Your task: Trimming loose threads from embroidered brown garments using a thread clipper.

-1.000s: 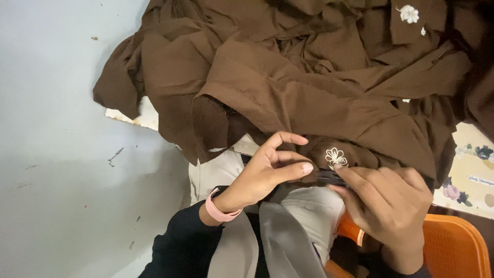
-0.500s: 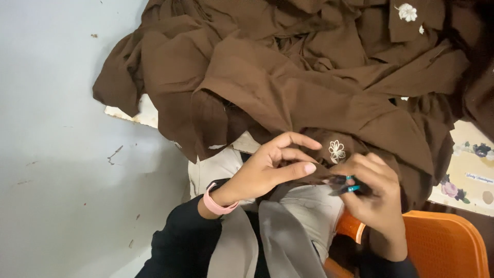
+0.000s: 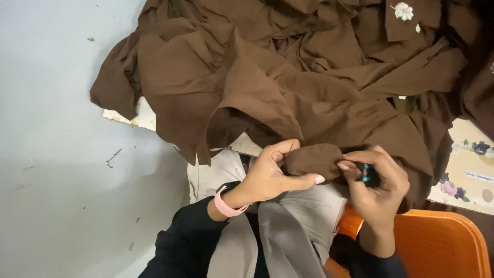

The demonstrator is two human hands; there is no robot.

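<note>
Pinching a brown cloth fold, the left hand is faced by the right hand, closed on a small dark tool; heaped brown garments are piled behind, an orange chair below

Quick count, going out from the orange chair: there was one chair, two hands right above it (left hand, right hand), one pink wristband to its left, one big brown fabric heap above, and two white embroidered flowers showing at the heap's far top.
</note>
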